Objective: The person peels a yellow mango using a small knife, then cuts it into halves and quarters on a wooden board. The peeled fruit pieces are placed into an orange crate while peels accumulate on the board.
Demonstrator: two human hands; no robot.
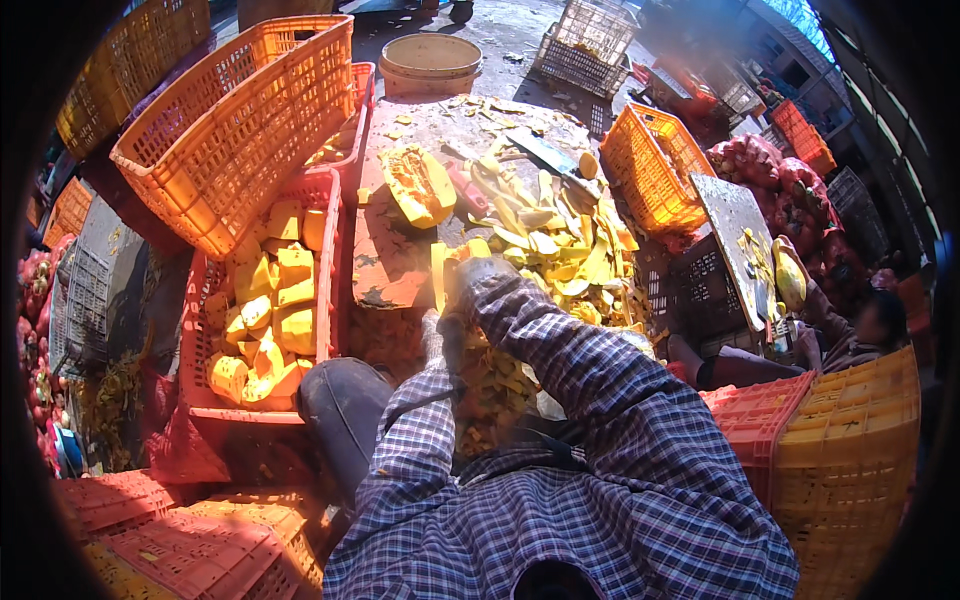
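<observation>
My left hand (433, 325) is at the near edge of the worktable (390, 274), closed around the lower end of a yellow pumpkin piece (438, 271). Close against it is my right hand (481, 271), with its fingers turned away from view; whether it holds a tool cannot be seen. More orange flesh (477, 247) shows just beyond the right hand. A halved pumpkin (418, 186) lies cut face up, farther back on the table. Heaped to the right are pale peelings (559, 240), and a wide-bladed knife (551, 156) rests behind them.
A red crate (330, 262) of pumpkin chunks (281, 300) stands left, an orange crate (247, 127) tilted over it. Behind the table is a round tub (431, 64). Another person (862, 330) sits at right, holding a pale squash (789, 274) beside a board (731, 232). Stacked crates (847, 405) flank me.
</observation>
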